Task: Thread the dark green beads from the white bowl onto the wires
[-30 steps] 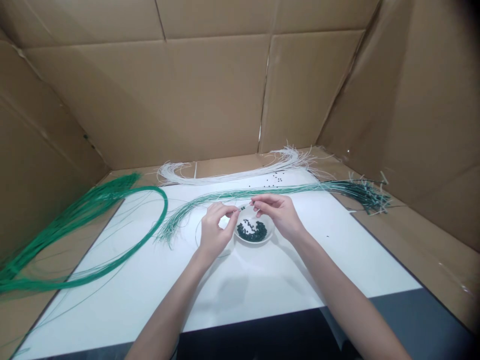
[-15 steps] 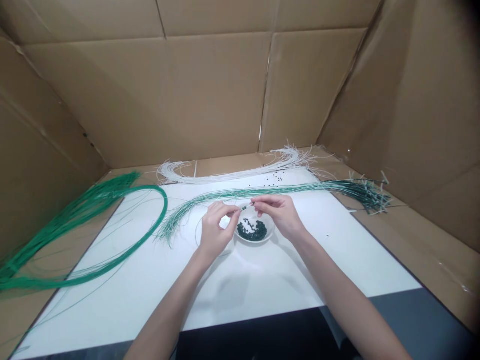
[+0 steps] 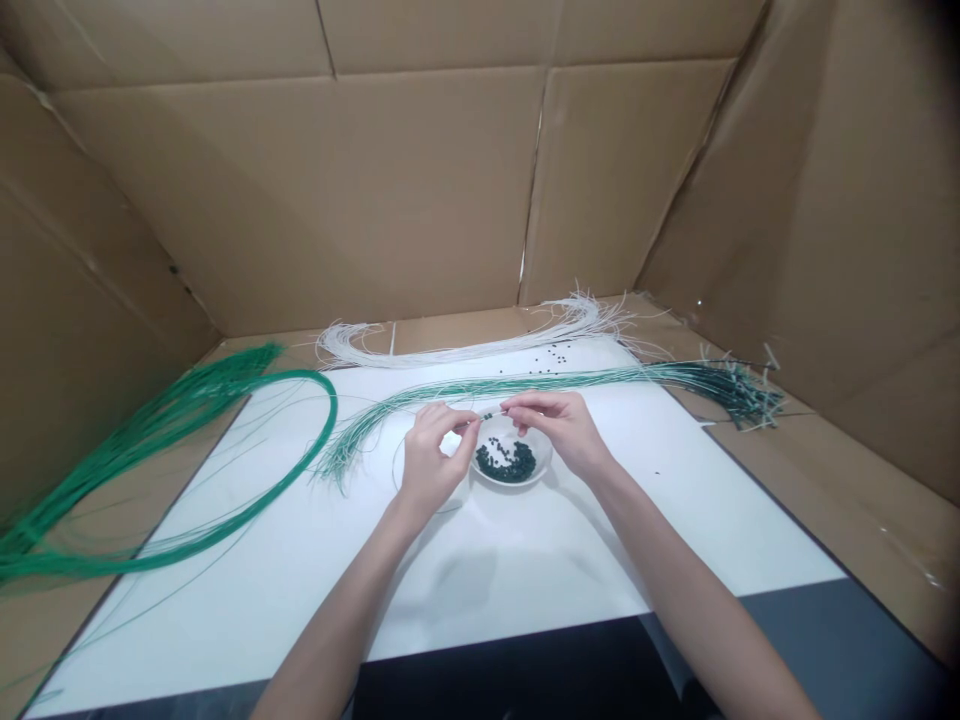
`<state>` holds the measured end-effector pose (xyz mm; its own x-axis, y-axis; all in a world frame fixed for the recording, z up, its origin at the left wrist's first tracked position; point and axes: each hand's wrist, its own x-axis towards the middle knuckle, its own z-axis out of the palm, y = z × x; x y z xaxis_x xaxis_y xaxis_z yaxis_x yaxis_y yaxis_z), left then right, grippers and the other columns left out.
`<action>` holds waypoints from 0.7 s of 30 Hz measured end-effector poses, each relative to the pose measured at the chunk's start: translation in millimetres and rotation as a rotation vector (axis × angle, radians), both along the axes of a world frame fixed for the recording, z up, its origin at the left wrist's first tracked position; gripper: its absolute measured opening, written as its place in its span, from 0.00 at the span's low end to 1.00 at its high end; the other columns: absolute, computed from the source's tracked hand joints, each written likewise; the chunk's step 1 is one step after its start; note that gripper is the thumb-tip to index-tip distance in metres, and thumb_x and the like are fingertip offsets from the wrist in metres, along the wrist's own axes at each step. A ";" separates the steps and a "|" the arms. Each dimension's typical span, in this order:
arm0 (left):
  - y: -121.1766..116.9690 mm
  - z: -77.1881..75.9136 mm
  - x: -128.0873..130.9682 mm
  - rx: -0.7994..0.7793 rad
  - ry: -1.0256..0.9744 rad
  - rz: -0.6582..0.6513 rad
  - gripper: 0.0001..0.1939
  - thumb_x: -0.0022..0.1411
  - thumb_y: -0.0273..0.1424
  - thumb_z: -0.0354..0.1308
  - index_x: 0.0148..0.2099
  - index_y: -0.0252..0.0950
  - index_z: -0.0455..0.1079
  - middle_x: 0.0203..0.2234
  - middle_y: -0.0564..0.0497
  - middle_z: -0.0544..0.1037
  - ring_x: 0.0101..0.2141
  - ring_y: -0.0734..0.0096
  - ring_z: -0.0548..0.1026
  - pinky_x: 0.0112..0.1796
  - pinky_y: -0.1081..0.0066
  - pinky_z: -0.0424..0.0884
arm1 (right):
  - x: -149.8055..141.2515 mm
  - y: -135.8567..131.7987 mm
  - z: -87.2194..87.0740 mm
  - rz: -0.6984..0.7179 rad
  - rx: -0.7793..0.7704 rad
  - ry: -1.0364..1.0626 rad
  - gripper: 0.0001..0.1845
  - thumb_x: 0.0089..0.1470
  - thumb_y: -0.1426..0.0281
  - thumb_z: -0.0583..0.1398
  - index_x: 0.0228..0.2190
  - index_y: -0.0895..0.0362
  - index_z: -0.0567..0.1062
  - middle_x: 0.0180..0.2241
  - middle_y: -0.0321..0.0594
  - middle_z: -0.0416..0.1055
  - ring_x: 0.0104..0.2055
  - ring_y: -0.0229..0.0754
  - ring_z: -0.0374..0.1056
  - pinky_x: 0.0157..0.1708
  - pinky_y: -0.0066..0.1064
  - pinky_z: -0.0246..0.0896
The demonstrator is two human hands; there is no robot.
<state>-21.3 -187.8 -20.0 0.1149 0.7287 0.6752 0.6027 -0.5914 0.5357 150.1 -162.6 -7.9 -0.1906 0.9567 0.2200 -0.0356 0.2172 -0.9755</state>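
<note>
Thumb and fingers of my left hand [image 3: 436, 450] pinch a thin wire, which loops down onto the table beside the hand. Small dark green beads [image 3: 488, 415] sit on the wire in the short gap between my hands. My right hand [image 3: 559, 425] pinches at the other end of this stretch; the exact tip between its fingers is too small to make out. Right below both hands stands a white bowl [image 3: 511, 484], holding a heap of dark green beads [image 3: 506, 464].
Behind the bowl lies a bundle of green wires [image 3: 465, 385] with dark beaded ends [image 3: 739, 392] at the right. White strands [image 3: 450, 354] curve along the back. A large green wire coil [image 3: 225, 530] lies left. Loose beads [image 3: 553, 357] dot the white table [image 3: 712, 520]; cardboard walls [image 3: 420, 190] surround it.
Both hands stay almost in place over the bowl, still pinching. The right fingers have shifted very slightly around the wire; the rest looks the same.
</note>
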 end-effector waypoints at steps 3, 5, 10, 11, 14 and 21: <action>0.0 -0.1 -0.3 0.004 0.003 0.009 0.05 0.56 0.28 0.52 0.30 0.36 0.68 0.23 0.53 0.73 0.26 0.74 0.67 0.43 0.66 0.62 | -0.4 -0.3 0.6 0.021 -0.023 -0.006 0.06 0.40 0.68 0.63 0.24 0.58 0.77 0.23 0.36 0.72 0.20 0.31 0.61 0.25 0.27 0.59; 0.0 -0.2 -0.3 0.006 0.004 0.014 0.05 0.56 0.28 0.52 0.30 0.36 0.68 0.23 0.53 0.73 0.26 0.74 0.68 0.44 0.65 0.62 | -0.8 -0.5 0.9 0.031 -0.043 0.000 0.07 0.40 0.68 0.63 0.24 0.59 0.77 0.22 0.36 0.72 0.19 0.31 0.61 0.24 0.27 0.59; 0.0 -0.1 -0.3 0.015 0.011 0.017 0.05 0.55 0.28 0.52 0.30 0.36 0.68 0.23 0.53 0.73 0.26 0.74 0.68 0.44 0.65 0.62 | -0.6 -0.4 0.8 0.043 -0.068 0.016 0.07 0.39 0.68 0.63 0.24 0.59 0.77 0.22 0.36 0.72 0.20 0.31 0.62 0.24 0.26 0.59; 0.0 -0.2 -0.4 0.018 0.012 0.016 0.04 0.55 0.28 0.52 0.30 0.36 0.68 0.23 0.53 0.73 0.26 0.74 0.68 0.44 0.65 0.62 | -0.5 -0.3 0.5 0.043 -0.068 0.019 0.08 0.39 0.67 0.63 0.24 0.59 0.77 0.22 0.36 0.72 0.20 0.31 0.62 0.24 0.26 0.59; -0.1 -0.6 -0.7 0.030 0.016 0.016 0.04 0.55 0.28 0.52 0.30 0.36 0.68 0.23 0.53 0.73 0.26 0.74 0.67 0.44 0.65 0.62 | -0.2 0.5 -0.6 0.027 -0.064 0.014 0.08 0.38 0.67 0.64 0.24 0.58 0.77 0.23 0.37 0.72 0.19 0.32 0.61 0.24 0.27 0.59; -0.6 -0.9 -0.5 0.053 0.058 -0.022 0.04 0.56 0.27 0.52 0.31 0.36 0.68 0.21 0.54 0.71 0.26 0.74 0.67 0.46 0.64 0.61 | -1.3 0.9 -1.1 -0.011 -0.032 -0.016 0.08 0.38 0.67 0.64 0.24 0.58 0.77 0.26 0.38 0.73 0.20 0.32 0.61 0.23 0.27 0.59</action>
<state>-21.7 -188.5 -20.9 0.1708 0.6892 0.7042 0.6181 -0.6315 0.4681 148.8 -161.7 -9.0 -0.1837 0.9652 0.1858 -0.0176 0.1858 -0.9824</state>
